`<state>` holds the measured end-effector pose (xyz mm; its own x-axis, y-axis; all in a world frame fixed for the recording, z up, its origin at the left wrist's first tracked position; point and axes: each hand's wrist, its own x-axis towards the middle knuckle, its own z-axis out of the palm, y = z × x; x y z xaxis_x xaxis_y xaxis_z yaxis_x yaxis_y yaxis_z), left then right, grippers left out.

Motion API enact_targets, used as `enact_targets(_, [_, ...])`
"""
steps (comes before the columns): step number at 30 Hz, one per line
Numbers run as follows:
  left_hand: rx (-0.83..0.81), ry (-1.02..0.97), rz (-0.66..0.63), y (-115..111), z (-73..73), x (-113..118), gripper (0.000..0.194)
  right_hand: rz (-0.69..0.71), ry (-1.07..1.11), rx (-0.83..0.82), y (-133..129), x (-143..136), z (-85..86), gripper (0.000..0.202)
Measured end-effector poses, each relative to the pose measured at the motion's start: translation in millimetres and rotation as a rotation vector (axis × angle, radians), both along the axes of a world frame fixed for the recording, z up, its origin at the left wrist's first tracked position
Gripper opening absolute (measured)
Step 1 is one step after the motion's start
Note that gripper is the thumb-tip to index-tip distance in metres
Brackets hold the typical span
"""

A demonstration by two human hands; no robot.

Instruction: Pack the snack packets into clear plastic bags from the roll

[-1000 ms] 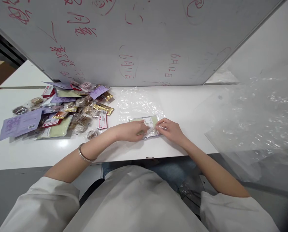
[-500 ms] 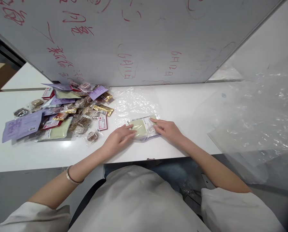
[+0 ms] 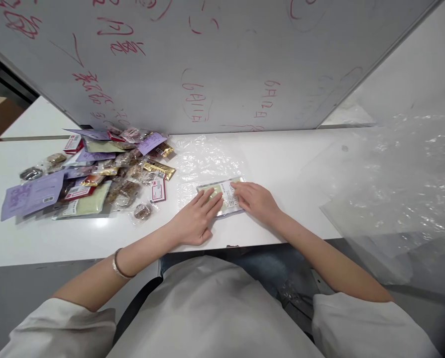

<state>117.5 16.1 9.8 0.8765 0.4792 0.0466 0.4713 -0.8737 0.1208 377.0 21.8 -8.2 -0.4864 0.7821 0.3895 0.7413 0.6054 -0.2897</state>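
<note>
A flat pale green pouch (image 3: 228, 195) with a white printed label lies on the white table in front of me, and a purple edge shows beneath it. My left hand (image 3: 196, 216) rests flat over its left part, fingers stretched out and slightly apart, covering much of the green side. On the right end, my right hand (image 3: 258, 201) has its fingers bent and close together on the pouch; its thumb side is partly hidden. Just beyond the pouch spreads a crinkled clear plastic sheet (image 3: 209, 159).
To the left is a heap of small packets: purple pouches (image 3: 36, 194), gold sachets (image 3: 159, 169), red-and-white packets (image 3: 158, 190) and clear-wrapped brown pieces (image 3: 143, 211). A whiteboard (image 3: 230, 59) with red writing stands behind. Large clear plastic sheeting (image 3: 397, 174) hangs over the table's right side.
My left hand has moved right and turned palm-down onto the pouch, its fingers now spread across it. My right hand's fingers have bent in more. The pouch now lies flatter.
</note>
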Motion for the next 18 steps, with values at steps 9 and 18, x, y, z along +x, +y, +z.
enact_targets(9, [-0.076,-0.062,-0.008,19,1.8,-2,0.054,0.268,-0.162,-0.006,-9,26,-4.2,0.057])
enact_targets(18, [-0.636,-0.161,0.131,55,56.3,-13,0.042,0.145,0.096,-0.318,21,18,45.9,0.031])
